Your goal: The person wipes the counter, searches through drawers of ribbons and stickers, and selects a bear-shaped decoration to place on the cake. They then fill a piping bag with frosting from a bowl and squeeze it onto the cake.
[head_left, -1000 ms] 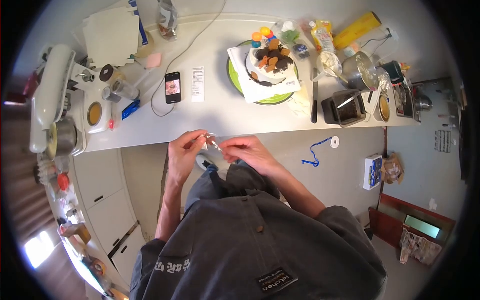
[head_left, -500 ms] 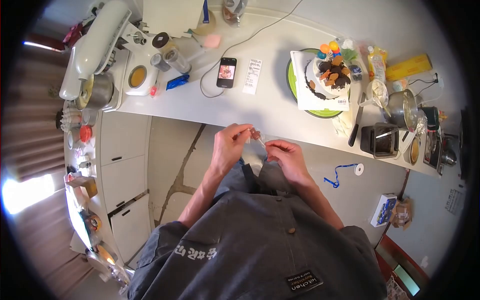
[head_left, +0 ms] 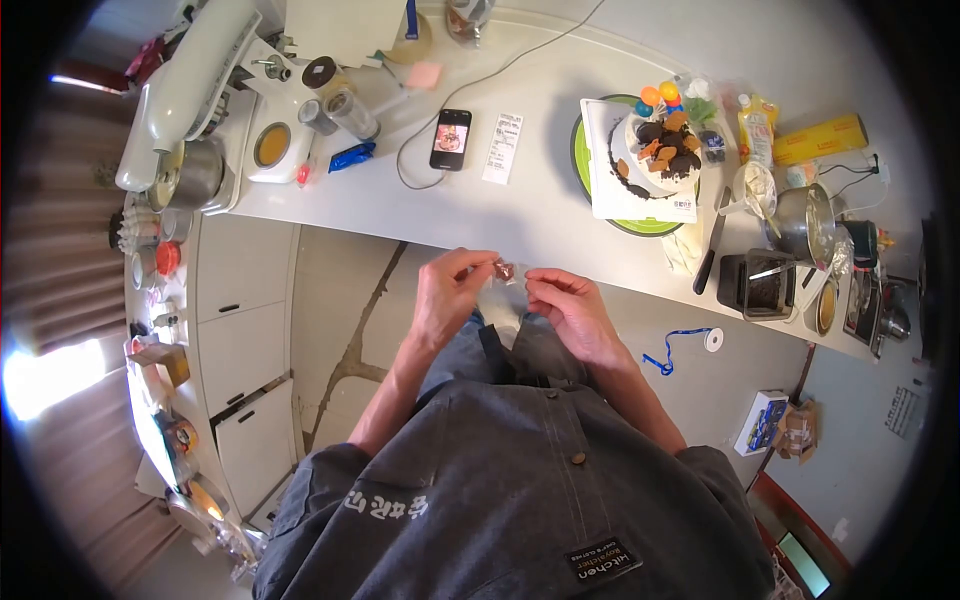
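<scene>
Clear packet (head_left: 508, 272), brown inside, in fingertip grip of left hand (head_left: 449, 296) and right hand (head_left: 574, 312), with “Kitchen” on dark garment (head_left: 480, 480).

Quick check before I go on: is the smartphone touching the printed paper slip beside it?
Apart. The head view shows a strip of bare white counter between the smartphone's edge and the printed paper slip.

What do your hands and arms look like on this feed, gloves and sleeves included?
The left hand and right hand are human and ungloved, with no ring or watch visible. A dark grey buttoned top has loose sleeves ending around the elbows. White characters mark its left side, a dark "Kitchen" patch its right.
</scene>
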The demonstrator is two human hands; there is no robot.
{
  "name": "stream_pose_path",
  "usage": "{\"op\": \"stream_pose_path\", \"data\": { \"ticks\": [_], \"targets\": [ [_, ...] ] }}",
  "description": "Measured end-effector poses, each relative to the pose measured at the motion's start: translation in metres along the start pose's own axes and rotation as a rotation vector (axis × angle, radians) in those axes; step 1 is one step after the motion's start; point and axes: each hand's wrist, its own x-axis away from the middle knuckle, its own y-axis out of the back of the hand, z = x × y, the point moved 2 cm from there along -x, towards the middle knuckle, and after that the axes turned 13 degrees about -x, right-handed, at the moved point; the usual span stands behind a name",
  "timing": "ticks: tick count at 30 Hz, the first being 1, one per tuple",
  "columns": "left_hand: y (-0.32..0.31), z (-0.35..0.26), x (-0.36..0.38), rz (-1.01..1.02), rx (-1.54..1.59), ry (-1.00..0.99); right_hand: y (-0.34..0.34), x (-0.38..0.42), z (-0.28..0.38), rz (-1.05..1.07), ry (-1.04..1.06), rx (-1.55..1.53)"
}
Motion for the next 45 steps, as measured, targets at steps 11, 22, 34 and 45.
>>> {"op": "stream_pose_path", "data": {
  "ticks": [11, 22, 34, 45],
  "targets": [
    [-0.011, -0.008, 0.002, -0.078, 0.153, 0.08, 0.001, 0.005, 0.001, -0.011, -0.029, 0.316],
    [-0.006, -0.014, 0.004, -0.008, 0.21, 0.121, 0.002, 0.001, -0.004, -0.046, -0.092, 0.196],
    [-0.004, 0.002, 0.005, -0.191, 0.171, 0.133, 0.027, -0.004, -0.001, -0.152, 0.053, 0.023],
    [0.001, -0.02, -0.007, 0.342, 0.068, 0.086, 0.049, -0.001, 0.003, 0.113, -0.088, -0.211]
  ]
}}
